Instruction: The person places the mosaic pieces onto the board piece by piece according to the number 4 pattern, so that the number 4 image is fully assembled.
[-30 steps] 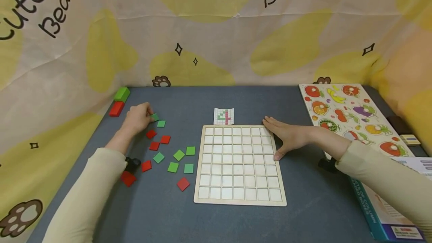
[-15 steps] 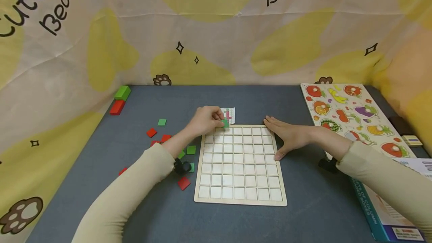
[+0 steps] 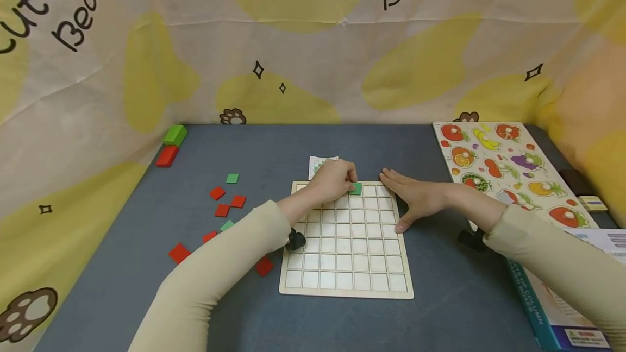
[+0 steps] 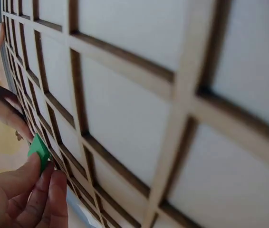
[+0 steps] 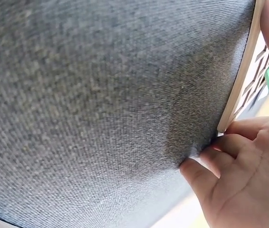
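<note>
We see the left hand (image 3: 335,181) pinching a green tile (image 3: 356,188) between thumb and curled fingertips (image 4: 53,183), at the top row of the wooden grid board (image 3: 346,281). The right hand (image 3: 415,197) lies flat on the grey table (image 3: 293,145), fingers straight and together, touching the board's right edge. Loose red and green tiles (image 3: 222,202) lie well to the left.
</note>
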{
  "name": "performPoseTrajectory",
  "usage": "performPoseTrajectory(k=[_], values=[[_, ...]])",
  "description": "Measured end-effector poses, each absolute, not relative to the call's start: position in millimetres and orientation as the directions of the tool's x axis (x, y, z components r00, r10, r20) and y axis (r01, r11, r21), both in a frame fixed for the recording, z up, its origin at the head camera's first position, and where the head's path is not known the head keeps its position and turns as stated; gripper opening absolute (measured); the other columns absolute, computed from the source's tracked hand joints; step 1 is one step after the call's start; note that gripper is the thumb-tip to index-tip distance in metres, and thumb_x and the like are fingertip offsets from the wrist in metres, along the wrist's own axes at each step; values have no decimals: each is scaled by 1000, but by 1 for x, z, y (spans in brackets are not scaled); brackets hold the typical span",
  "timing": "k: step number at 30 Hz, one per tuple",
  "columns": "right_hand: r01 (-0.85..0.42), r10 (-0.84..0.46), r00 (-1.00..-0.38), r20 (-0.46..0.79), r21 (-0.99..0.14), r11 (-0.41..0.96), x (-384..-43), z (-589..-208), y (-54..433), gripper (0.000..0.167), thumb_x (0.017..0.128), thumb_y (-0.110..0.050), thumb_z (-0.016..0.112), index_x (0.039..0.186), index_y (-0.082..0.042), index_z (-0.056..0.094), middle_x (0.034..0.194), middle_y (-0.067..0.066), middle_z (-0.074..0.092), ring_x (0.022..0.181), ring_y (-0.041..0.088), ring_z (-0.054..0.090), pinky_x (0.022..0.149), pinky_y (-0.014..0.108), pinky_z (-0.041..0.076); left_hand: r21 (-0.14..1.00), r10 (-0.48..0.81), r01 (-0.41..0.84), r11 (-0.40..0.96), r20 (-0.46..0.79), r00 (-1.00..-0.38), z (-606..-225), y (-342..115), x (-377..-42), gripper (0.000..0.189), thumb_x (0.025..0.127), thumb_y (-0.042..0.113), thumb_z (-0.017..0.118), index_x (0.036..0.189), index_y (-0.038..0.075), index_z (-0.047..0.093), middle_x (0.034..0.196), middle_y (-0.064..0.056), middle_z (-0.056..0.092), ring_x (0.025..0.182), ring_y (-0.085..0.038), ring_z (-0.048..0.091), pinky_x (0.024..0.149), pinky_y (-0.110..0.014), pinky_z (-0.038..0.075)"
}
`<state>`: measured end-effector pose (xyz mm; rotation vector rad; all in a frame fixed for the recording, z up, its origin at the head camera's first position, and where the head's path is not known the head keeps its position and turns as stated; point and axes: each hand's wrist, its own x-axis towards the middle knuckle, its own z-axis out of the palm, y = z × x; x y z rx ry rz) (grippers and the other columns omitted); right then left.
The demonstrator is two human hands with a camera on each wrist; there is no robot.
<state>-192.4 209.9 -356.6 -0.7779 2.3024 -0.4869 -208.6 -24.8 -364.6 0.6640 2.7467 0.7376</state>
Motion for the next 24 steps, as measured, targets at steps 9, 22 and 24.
performPoseTrajectory(k=[9, 22, 24], values=[[-406, -649, -602, -466, -521, 751, -193, -357, 209, 127, 76, -47, 81, 155, 7, -2, 164, 27, -13, 152, 47, -11, 121, 65, 7, 465, 491, 397, 791, -97, -866, -366, -21, -208, 6, 91, 15, 71, 92, 10, 73, 94, -4, 74, 79, -16, 69, 88, -33, 56], [-400, -645, -610, -460, -524, 752, -192, -356, 209, 127, 76, -47, 82, 155, 7, -2, 164, 27, -12, 152, 47, -10, 120, 66, 7, 459, 587, 515, 724, -18, -809, -358, -50, -217, 23, 93, 12, 68, 115, 11, 74, 109, -7, 75, 104, -26, 65, 83, -35, 56], [-400, -647, -610, -457, -528, 750, -192, -355, 209, 127, 76, -46, 82, 155, 7, -2, 164, 27, -12, 152, 47, -10, 120, 66, 7, 485, 582, 504, 715, -11, -813, -353, -68, -225, 27, 93, 12, 67, 120, 11, 72, 105, -10, 73, 97, -26, 65, 78, -35, 54]])
